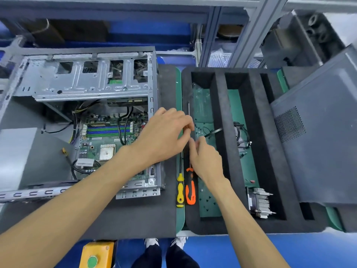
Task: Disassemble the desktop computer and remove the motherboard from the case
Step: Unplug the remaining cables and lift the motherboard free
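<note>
Blue floor runs under the near tabletop (135, 219) edge. Two screwdrivers (185, 188) lie between case (123, 192) and foam tray (222, 225). Both hands meet above them: left hand (164, 136) and right hand (206, 161), fingers curled, seemingly pinching something small; what, I cannot tell. Likely dropping a removed part. Motherboard (104, 140) sits cabled inside the case; little room between its walls

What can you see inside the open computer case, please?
Inside the case: the motherboard with blue memory slots, black cables and a metal drive cage. The left forearm covers its lower right corner.
</note>
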`<state>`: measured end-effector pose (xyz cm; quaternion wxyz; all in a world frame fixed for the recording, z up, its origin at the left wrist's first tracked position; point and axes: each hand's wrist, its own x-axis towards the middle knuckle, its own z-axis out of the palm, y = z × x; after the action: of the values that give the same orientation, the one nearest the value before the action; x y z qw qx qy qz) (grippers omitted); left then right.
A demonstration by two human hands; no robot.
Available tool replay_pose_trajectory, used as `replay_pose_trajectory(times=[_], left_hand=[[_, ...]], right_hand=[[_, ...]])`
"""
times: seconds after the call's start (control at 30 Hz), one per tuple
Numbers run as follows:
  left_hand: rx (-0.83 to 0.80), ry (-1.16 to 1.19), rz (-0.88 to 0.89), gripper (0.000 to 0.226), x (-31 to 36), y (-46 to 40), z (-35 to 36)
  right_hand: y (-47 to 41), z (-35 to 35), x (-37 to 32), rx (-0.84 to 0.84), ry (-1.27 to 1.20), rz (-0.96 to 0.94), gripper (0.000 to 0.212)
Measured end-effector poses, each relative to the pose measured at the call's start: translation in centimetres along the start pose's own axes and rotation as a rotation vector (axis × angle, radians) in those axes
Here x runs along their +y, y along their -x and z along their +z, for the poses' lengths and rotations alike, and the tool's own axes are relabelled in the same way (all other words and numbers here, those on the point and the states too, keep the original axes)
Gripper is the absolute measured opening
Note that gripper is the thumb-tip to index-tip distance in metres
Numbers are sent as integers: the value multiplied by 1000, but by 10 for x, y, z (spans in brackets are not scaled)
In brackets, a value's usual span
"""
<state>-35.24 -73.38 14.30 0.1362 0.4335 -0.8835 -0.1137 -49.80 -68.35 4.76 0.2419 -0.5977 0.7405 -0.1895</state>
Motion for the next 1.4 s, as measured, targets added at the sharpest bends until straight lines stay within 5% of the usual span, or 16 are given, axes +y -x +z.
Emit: replay_pose_trajectory(times=[0.1,0.2,0.43,0.67,0.87,1.07,1.27,1.4], left_hand=[[198,327,-60,24,-8,14,-16],[352,409,-242,26,-34,36,-36],[-35,250,-679,23,-121,100,-40],[-412,-75,-576,63,-149,102,-17],[-305,-288,-404,43,-168,80,-12],[-380,-314,-335,72,-189,67,-5],[-320,-290,-237,59,-194,68,0],[-231,-210,-276,25,-197,67,-8]], right_hand=[[-6,-20,-36,149,-221,-114,28],[-16,-32,-88,239,-398,-253,22],[-27,-5,-158,27,-94,-346,59],[-28,-1,-157,41,46,-337,57],[-28,0,-157,84,85,-333,51],[-28,1,-158,104,94,-323,47],[-30,0,-156,119,26,-316,44],[-29,0,-157,120,-12,-310,43]])
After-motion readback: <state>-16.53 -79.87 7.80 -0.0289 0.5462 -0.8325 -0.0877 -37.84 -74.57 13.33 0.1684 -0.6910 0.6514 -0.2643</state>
